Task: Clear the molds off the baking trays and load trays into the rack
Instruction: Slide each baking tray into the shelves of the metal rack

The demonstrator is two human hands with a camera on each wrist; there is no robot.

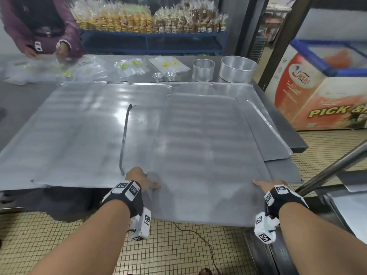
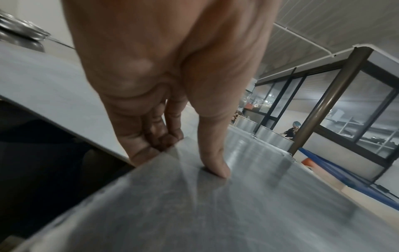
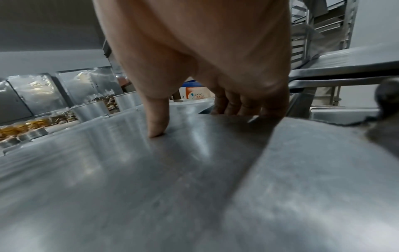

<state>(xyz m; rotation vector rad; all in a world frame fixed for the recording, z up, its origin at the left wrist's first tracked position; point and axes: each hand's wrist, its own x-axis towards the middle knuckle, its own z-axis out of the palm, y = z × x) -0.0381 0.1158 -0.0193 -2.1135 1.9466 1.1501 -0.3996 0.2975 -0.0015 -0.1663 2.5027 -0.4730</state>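
— Where is the tray, and how do you hold it?

— The top baking tray (image 1: 198, 145) fills the centre and lower right of the head view, its near edge overhanging the table (image 1: 294, 139). My left hand (image 1: 139, 178) pinches its left edge, thumb (image 2: 212, 153) on top, fingers (image 2: 151, 136) curled beneath. My right hand (image 1: 268, 185) grips the right edge likewise.

— And the molds?

— Two tall round molds (image 1: 203, 70) and two stacks of small molds (image 1: 164, 76) stand at upper centre, beyond the trays.
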